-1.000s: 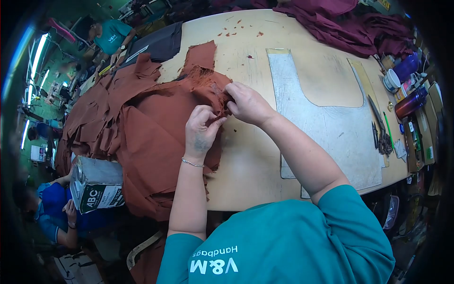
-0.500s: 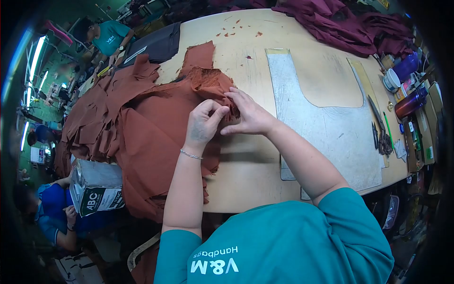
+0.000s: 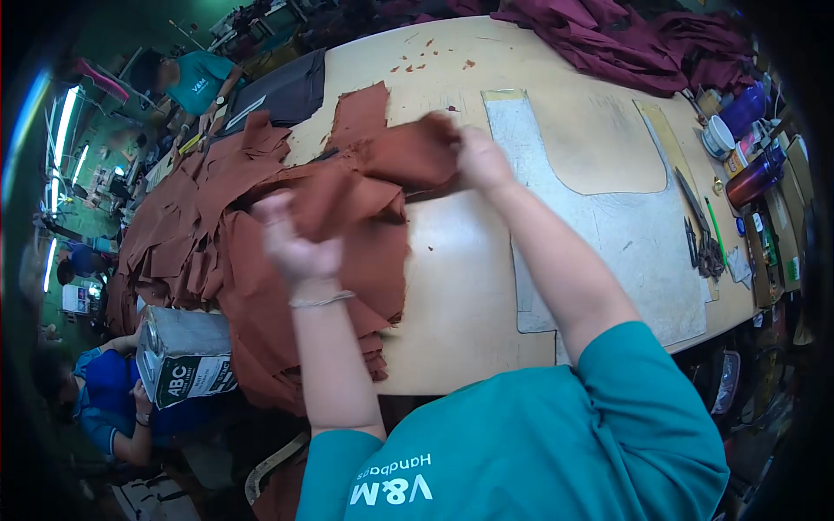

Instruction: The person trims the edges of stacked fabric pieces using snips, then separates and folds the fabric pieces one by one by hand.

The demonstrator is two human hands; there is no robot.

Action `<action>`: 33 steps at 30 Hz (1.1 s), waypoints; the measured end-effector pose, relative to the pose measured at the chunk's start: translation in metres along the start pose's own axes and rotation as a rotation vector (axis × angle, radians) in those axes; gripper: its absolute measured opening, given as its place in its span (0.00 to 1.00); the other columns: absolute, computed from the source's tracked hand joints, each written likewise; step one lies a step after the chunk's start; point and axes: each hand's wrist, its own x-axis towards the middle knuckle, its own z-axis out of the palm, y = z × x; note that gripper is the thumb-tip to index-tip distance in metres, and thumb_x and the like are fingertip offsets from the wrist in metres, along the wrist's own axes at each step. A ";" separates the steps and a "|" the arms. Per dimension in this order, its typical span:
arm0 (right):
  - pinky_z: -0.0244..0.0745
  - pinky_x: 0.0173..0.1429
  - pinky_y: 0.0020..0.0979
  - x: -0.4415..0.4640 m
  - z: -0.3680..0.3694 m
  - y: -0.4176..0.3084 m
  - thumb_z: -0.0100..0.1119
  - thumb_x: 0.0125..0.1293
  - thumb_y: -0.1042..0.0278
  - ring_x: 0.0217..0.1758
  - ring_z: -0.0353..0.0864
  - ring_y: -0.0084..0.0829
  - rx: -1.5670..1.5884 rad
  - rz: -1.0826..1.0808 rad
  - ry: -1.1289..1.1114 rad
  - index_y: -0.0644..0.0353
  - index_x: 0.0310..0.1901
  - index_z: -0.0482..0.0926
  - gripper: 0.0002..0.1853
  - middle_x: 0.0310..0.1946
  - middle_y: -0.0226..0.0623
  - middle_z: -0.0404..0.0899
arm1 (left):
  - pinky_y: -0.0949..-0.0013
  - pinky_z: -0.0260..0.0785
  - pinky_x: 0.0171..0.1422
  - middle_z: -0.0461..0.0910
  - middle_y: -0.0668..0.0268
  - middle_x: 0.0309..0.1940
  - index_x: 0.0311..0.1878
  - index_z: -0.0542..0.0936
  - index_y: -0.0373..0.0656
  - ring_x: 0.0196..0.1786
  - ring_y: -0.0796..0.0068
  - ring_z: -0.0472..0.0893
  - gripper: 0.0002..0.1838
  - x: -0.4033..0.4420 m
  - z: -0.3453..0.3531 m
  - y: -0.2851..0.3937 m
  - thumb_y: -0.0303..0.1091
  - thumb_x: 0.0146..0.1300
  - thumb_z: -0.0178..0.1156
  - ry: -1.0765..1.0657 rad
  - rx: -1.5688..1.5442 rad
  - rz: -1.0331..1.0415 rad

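A rust-brown fabric piece [image 3: 413, 156], folded and raised, stretches toward my right hand [image 3: 483, 160], which grips its far end. My left hand [image 3: 300, 241] is smeared by motion; its fingers are closed around a lifted flap of the same rust-brown cloth. Beneath both lies a heap of rust-brown fabric [image 3: 269, 252] with ragged edges, spread over the left part of the table. One strip [image 3: 360, 115] of it points away from me.
A large pale pattern board [image 3: 599, 243] lies on the table [image 3: 452, 347] at right, beside scissors [image 3: 695, 204] and a green pencil [image 3: 715, 224]. Maroon fabric [image 3: 599, 43] is at the far right. A can [image 3: 187, 356] stands at left; co-workers [image 3: 198, 82] are beyond.
My hands have moved apart, the left leftward and the right up and rightward. The bunched cloth between them is now pulled out and lifted.
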 end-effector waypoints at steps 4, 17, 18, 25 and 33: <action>0.68 0.47 0.42 0.011 0.006 0.031 0.51 0.60 0.67 0.43 0.74 0.51 -0.059 0.212 -0.056 0.64 0.40 0.71 0.11 0.37 0.54 0.75 | 0.52 0.50 0.68 0.66 0.56 0.58 0.56 0.69 0.37 0.62 0.58 0.64 0.23 0.042 -0.110 0.152 0.41 0.60 0.48 -0.268 -0.225 0.285; 0.69 0.46 0.44 0.021 0.027 0.037 0.50 0.61 0.62 0.44 0.74 0.52 -0.065 0.261 -0.040 0.65 0.43 0.70 0.15 0.37 0.55 0.76 | 0.69 0.60 0.41 0.64 0.66 0.25 0.30 0.64 0.43 0.30 0.73 0.65 0.18 -0.117 -0.099 0.153 0.49 0.63 0.50 0.107 0.745 0.664; 0.69 0.47 0.43 0.022 0.027 0.038 0.50 0.61 0.62 0.44 0.74 0.52 -0.060 0.273 -0.053 0.65 0.43 0.69 0.15 0.38 0.55 0.76 | 0.72 0.57 0.35 0.62 0.68 0.21 0.28 0.62 0.44 0.26 0.75 0.62 0.18 -0.123 -0.100 0.156 0.47 0.64 0.50 -0.050 0.691 0.564; 0.68 0.48 0.43 0.022 0.021 0.031 0.50 0.61 0.62 0.45 0.74 0.52 -0.100 0.304 -0.085 0.66 0.45 0.68 0.16 0.39 0.55 0.76 | 0.81 0.51 0.24 0.62 0.71 0.15 0.29 0.67 0.39 0.18 0.84 0.59 0.09 -0.195 -0.160 0.217 0.31 0.62 0.54 0.267 1.244 0.287; 0.69 0.46 0.45 0.020 0.026 0.035 0.50 0.61 0.64 0.43 0.74 0.53 -0.096 0.259 -0.023 0.66 0.41 0.69 0.13 0.36 0.56 0.76 | 0.66 0.66 0.45 0.73 0.61 0.27 0.45 0.76 0.38 0.35 0.63 0.74 0.14 -0.142 -0.086 0.154 0.25 0.52 0.57 0.075 2.162 0.783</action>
